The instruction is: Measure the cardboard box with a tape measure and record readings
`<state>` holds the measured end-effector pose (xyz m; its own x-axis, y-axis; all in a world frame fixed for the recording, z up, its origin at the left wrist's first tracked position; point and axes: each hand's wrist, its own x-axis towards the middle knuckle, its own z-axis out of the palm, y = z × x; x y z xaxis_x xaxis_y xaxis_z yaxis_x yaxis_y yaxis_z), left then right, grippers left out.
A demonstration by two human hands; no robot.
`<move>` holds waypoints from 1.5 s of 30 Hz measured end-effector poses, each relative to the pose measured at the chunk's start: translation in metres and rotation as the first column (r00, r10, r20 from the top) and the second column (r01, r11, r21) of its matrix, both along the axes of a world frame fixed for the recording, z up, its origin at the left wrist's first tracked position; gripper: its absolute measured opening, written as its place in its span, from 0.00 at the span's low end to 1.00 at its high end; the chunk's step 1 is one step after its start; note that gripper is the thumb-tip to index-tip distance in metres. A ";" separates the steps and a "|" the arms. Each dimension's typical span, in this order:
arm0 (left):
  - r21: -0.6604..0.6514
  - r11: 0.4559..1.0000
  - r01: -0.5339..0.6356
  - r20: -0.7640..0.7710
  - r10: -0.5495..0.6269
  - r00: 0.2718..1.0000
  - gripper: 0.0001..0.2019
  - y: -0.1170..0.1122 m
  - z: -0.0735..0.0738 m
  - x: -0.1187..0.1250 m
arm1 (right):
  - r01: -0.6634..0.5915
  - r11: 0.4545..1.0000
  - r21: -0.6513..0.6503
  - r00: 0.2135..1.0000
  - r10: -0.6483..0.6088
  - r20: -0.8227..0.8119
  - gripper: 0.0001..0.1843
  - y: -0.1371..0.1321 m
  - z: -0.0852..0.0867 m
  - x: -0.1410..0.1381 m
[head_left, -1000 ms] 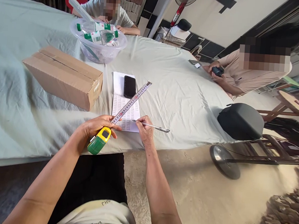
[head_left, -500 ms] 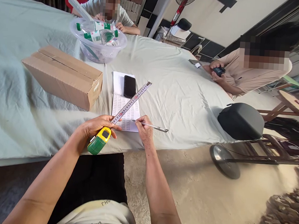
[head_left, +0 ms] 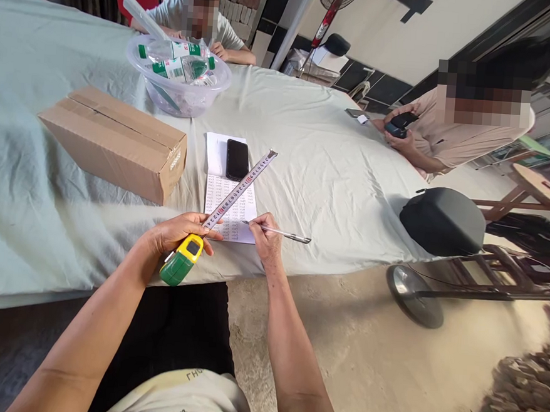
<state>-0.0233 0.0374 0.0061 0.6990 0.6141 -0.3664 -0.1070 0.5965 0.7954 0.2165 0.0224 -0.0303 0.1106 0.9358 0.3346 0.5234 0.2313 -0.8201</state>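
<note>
My left hand [head_left: 172,235] grips a green and yellow tape measure [head_left: 181,260] at the table's near edge. Its tape [head_left: 241,188] runs out diagonally up and to the right across a sheet of paper [head_left: 230,204] covered in small written rows. My right hand [head_left: 266,237] pinches a slim silver pen [head_left: 282,233] with its tip on the lower right of that sheet. A black phone [head_left: 237,159] lies on the upper part of the paper, beside the tape.
A closed cardboard box [head_left: 114,141] lies left of the paper. Behind it a clear plastic bowl [head_left: 180,77] holds bottles. Two people sit at the far side and right side of the cloth-covered table [head_left: 329,166]. A black case [head_left: 443,221] rests at the table's right edge.
My hands, the tape and the pen hold their places. The person on the right has shifted the dark device in their hands a little.
</note>
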 end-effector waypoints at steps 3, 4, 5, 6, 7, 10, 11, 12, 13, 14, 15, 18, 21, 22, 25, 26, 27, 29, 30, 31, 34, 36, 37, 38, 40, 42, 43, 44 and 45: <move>0.001 1.000 0.002 0.026 -0.002 1.000 0.17 0.000 -0.002 0.000 | 0.005 1.000 0.006 1.000 -0.005 0.003 0.06 0.000 -0.001 0.000; 0.003 1.000 0.003 0.029 -0.003 1.000 0.17 0.000 -0.003 -0.001 | 0.005 1.000 0.006 1.000 -0.005 0.005 0.06 0.000 -0.001 0.000; 0.004 1.000 0.003 0.028 -0.003 1.000 0.17 0.000 -0.003 -0.001 | 0.003 1.000 0.006 1.000 -0.003 0.008 0.06 0.000 -0.001 0.000; 0.004 1.000 0.002 0.026 -0.002 1.000 0.17 0.000 -0.004 -0.001 | 0.001 1.000 0.007 1.000 -0.001 0.011 0.06 0.000 -0.002 0.000; 0.004 1.000 0.002 0.025 -0.002 1.000 0.17 0.000 -0.004 -0.001 | -0.002 1.000 0.006 1.000 0.002 0.013 0.06 0.001 -0.002 0.000; 0.008 1.000 0.006 0.030 -0.006 1.000 0.17 0.000 -0.004 -0.001 | -0.010 1.000 0.007 1.000 0.010 0.019 0.07 0.001 -0.001 0.000; 0.010 1.000 0.008 0.032 -0.008 0.999 0.17 0.000 -0.004 -0.001 | -0.012 1.000 0.007 1.000 0.011 0.020 0.07 0.000 -0.001 0.000; 0.010 1.000 0.008 0.031 -0.008 0.999 0.16 0.000 -0.003 -0.001 | -0.013 1.000 0.008 1.000 0.013 0.020 0.07 0.000 -0.001 0.000; 0.009 1.000 0.006 0.026 -0.006 1.000 0.16 0.000 -0.003 -0.001 | -0.014 1.000 0.009 1.000 0.014 0.021 0.07 0.000 -0.001 0.000; 0.005 1.000 0.003 0.018 -0.003 1.000 0.16 0.000 -0.003 -0.001 | -0.015 1.000 0.010 1.000 0.015 0.021 0.07 0.000 -0.002 0.000; 0.002 1.000 -0.001 0.010 0.001 1.000 0.16 -0.001 -0.002 -0.001 | -0.017 1.000 0.010 1.000 0.017 0.022 0.06 0.000 -0.002 0.000; -0.006 1.000 -0.010 -0.009 0.010 1.000 0.15 -0.001 0.000 -0.001 | -0.017 1.000 0.016 1.000 0.017 0.024 0.07 0.000 -0.003 0.001; -0.005 1.000 -0.017 -0.014 0.017 1.000 0.15 -0.002 0.002 -0.001 | -0.002 1.000 0.031 1.000 0.002 0.022 0.07 0.000 -0.004 0.001; -0.006 1.000 -0.018 -0.019 0.018 1.000 0.15 -0.002 0.003 -0.001 | 0.003 0.999 0.035 1.000 -0.004 0.021 0.07 0.000 -0.004 0.001; -0.009 1.000 -0.016 -0.028 0.015 0.999 0.15 -0.002 0.003 -0.001 | 0.010 0.999 0.038 1.000 -0.010 0.022 0.07 0.000 -0.004 0.001; -0.007 1.000 -0.014 -0.024 0.014 1.000 0.15 -0.002 0.003 0.000 | 0.010 0.999 0.037 1.000 -0.010 0.023 0.07 0.000 -0.004 0.001; -0.005 1.000 -0.011 -0.016 0.011 1.000 0.16 -0.001 0.002 0.000 | 0.009 0.999 0.034 1.000 -0.009 0.025 0.07 0.000 -0.004 0.001; -0.002 1.000 -0.007 -0.002 0.007 1.000 0.16 -0.001 0.001 0.000 | 0.006 1.000 0.030 1.000 -0.007 0.030 0.07 0.000 -0.004 0.000; -0.002 1.000 -0.006 0.000 0.006 1.000 0.16 -0.001 0.000 0.000 | 0.007 1.000 0.029 0.999 -0.008 0.032 0.07 0.000 -0.004 0.000; -0.004 1.000 -0.006 0.001 0.006 1.000 0.16 -0.001 0.000 -0.001 | 0.008 1.000 0.030 0.999 -0.009 0.034 0.07 0.001 -0.004 0.000; -0.008 1.000 -0.008 0.007 0.008 1.000 0.16 -0.001 -0.001 -0.001 | 0.012 0.999 0.035 0.999 -0.013 0.034 0.07 0.001 -0.004 0.000; -0.010 1.000 -0.006 0.006 0.006 1.000 0.16 -0.002 -0.001 -0.001 | 0.010 0.999 0.036 0.999 -0.011 0.034 0.07 0.000 -0.003 0.000; -0.011 1.000 -0.005 0.006 0.005 1.000 0.16 -0.001 -0.001 -0.001 | 0.009 0.999 0.036 0.999 -0.010 0.034 0.07 0.000 -0.003 0.000; -0.011 1.000 -0.004 0.007 0.004 1.000 0.16 -0.001 -0.001 -0.002 | 0.009 0.999 0.035 0.999 -0.010 0.034 0.08 0.000 -0.003 0.000; -0.011 1.000 -0.006 0.013 0.006 1.000 0.16 -0.001 -0.002 -0.002 | 0.018 0.999 0.035 0.999 -0.019 0.032 0.08 -0.001 -0.003 0.000; -0.010 1.000 -0.010 0.019 0.011 1.000 0.16 -0.001 -0.004 -0.003 | 0.033 0.999 0.037 0.999 -0.034 0.027 0.08 -0.001 -0.003 0.000; -0.009 1.000 -0.011 0.020 0.012 1.000 0.16 -0.001 -0.004 -0.003 | 0.040 0.998 0.039 0.999 -0.041 0.024 0.08 -0.001 -0.003 0.000; -0.007 1.000 -0.012 0.020 0.012 1.000 0.16 -0.001 -0.004 -0.003 | 0.046 0.998 0.041 0.999 -0.047 0.021 0.08 -0.001 -0.003 0.000; -0.006 1.000 -0.011 0.020 0.011 1.000 0.16 -0.001 -0.004 -0.003 | 0.050 0.998 0.043 0.999 -0.050 0.019 0.08 -0.001 -0.003 0.000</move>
<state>-0.0260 0.0364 0.0017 0.6993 0.6200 -0.3557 -0.1299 0.5996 0.7897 0.2168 0.0209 -0.0334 0.1499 0.9142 0.3765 0.5514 0.2388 -0.7993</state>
